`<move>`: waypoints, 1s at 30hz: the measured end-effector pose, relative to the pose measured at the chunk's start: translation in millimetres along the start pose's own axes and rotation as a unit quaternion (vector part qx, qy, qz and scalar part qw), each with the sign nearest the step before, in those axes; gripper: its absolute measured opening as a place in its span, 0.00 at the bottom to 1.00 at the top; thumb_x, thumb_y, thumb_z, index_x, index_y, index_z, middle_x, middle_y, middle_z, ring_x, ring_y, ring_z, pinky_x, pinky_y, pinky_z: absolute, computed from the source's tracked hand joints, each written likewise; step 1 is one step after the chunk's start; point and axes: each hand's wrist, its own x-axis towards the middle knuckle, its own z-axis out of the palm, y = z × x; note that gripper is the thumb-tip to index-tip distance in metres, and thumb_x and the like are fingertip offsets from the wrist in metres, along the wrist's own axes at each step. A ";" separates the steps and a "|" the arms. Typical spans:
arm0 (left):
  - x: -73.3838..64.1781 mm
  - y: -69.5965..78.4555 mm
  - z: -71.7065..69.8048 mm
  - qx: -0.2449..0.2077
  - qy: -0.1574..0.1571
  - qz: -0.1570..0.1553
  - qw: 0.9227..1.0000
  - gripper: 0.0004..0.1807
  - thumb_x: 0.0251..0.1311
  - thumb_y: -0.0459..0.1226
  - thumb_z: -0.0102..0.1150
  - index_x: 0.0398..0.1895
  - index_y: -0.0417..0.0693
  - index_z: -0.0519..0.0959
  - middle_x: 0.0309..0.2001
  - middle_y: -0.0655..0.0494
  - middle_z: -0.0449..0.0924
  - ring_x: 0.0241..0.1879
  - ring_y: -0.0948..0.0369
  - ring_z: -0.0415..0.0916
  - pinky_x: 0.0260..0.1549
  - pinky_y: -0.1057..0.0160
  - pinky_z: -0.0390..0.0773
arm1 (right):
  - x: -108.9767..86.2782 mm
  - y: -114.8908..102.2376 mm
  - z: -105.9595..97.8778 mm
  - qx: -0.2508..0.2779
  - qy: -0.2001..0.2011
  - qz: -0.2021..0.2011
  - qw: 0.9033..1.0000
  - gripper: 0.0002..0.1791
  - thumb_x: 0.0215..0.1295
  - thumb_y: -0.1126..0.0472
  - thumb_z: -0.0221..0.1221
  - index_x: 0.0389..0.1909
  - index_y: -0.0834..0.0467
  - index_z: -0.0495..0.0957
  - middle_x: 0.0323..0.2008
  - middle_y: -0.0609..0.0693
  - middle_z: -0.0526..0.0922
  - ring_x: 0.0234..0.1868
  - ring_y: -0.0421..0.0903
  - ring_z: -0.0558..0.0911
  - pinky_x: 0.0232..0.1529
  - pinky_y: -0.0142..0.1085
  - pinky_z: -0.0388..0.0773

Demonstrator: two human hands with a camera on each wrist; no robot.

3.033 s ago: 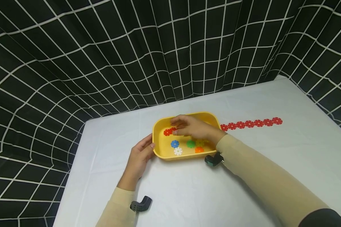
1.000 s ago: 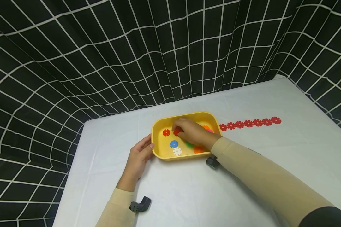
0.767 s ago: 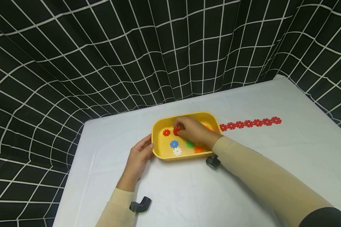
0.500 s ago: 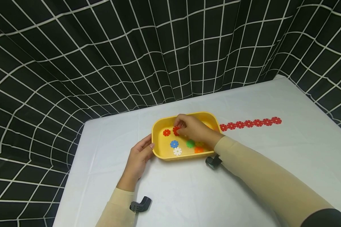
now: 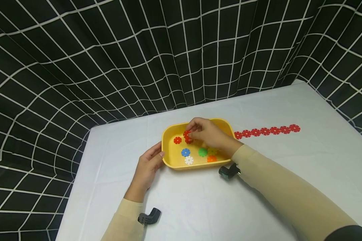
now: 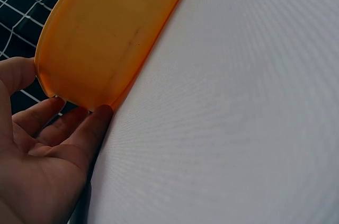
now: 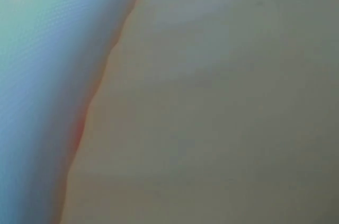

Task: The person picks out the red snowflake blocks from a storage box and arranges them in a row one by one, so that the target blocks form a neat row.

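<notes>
My right hand (image 5: pixel 206 132) is over the yellow tray (image 5: pixel 171 164) and pinches a red snowflake disc (image 5: pixel 186 134) between thumb and fingertips. Just under it shows the edge of another red disc (image 5: pixel 188 141), partly hidden. To the left a single red snowflake disc (image 5: pixel 177 140) lies on the tray floor. My left hand (image 5: pixel 149 164) holds the tray's left end, thumb at the rim and fingers against the outer wall. In the left wrist view this same hand (image 6: pixel 47 155) touches the tray's end (image 6: pixel 111 38). The right wrist view is blurred.
Blue (image 5: pixel 185 152), white (image 5: pixel 189 160), green (image 5: pixel 203 152), yellow (image 5: pixel 212 152) and orange (image 5: pixel 212 159) discs lie in the tray. A row of red discs (image 5: pixel 265 131) stretches rightward on the white tablecloth (image 5: pixel 187 201). A dark checked curtain (image 5: pixel 138 67) hangs behind.
My right hand reached down to a red disc, pinched it and lifted it slightly up and back. The left hand stays at the tray's left end.
</notes>
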 end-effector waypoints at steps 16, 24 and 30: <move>-0.1 0.2 0.0 -0.003 0.004 -0.002 1.000 0.29 0.79 0.35 0.62 0.79 0.39 0.72 0.75 0.44 0.74 0.71 0.47 0.75 0.62 0.57 0.82 | -17.0 -4.6 -12.1 0.041 0.024 -0.026 0.999 0.11 0.77 0.68 0.66 0.55 0.60 0.82 0.50 0.57 0.84 0.50 0.60 0.84 0.59 0.53 0.86; -0.2 0.1 0.5 0.000 0.003 0.003 1.000 0.27 0.80 0.35 0.61 0.78 0.40 0.73 0.74 0.46 0.75 0.69 0.48 0.77 0.62 0.56 0.82 | -26.8 -4.6 -17.3 0.033 0.031 -0.031 0.999 0.11 0.76 0.69 0.66 0.55 0.59 0.82 0.49 0.57 0.84 0.51 0.64 0.83 0.53 0.43 0.88; -0.5 1.0 1.4 -0.003 0.001 0.003 1.000 0.28 0.79 0.35 0.61 0.78 0.39 0.72 0.74 0.45 0.74 0.70 0.48 0.76 0.63 0.56 0.82 | -34.7 -3.0 -20.5 0.037 0.028 -0.043 0.998 0.11 0.76 0.69 0.65 0.55 0.60 0.82 0.50 0.56 0.85 0.49 0.58 0.83 0.51 0.40 0.88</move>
